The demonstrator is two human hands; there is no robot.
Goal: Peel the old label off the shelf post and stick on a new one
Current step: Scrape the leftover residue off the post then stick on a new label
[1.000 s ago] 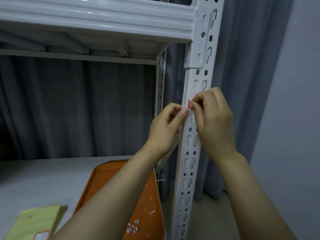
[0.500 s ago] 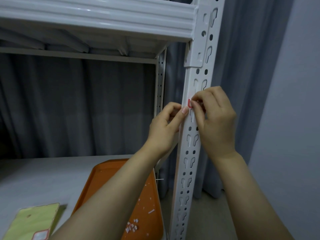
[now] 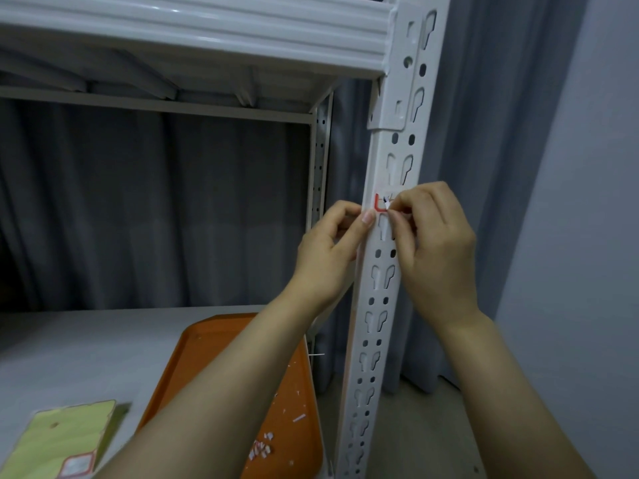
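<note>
Right hand (image 3: 436, 248) pinches a lifted corner of the single label (image 3: 379, 205) on the post (image 3: 379, 305). Left hand (image 3: 328, 257), fingers curled, grips the post beside it.

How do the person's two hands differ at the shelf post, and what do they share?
The left hand grips the shelf post's left edge below the old label; the right hand pinches a lifted flap of that label. The left hand sits beside the post, the right hand across its front. Both are bare, fingers curled, at label height.
</note>
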